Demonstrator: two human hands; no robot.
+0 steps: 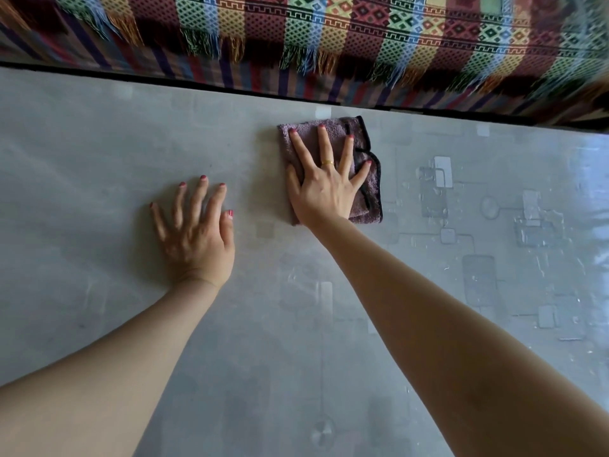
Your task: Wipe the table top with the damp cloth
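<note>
Cloth (368, 179) of a dull purple colour with a dark sewn edge lies folded on the grey table top (99, 159), close to the far edge of the table. On the cloth rests the right hand (324, 189), palm down, with all fingers straight and spread wide; it presses the cloth flat against the surface and does not curl around it. On one finger of this hand there is a gold ring (327, 162). The left hand (197, 232) is to the left of the cloth and a little nearer to the person, well apart from the cloth; it also lies flat on the bare table top, fingers stretched and relaxed, holding nothing. Both forearms are bare and reach forward from the bottom corners of the view. The table top has a pale pattern of squares and thin lines, and its right part shines, perhaps because it is wet, but I cannot tell this for sure. Behind the far edge of the table hangs a blanket (362, 34) with many colours, a diamond pattern and a fringe.
</note>
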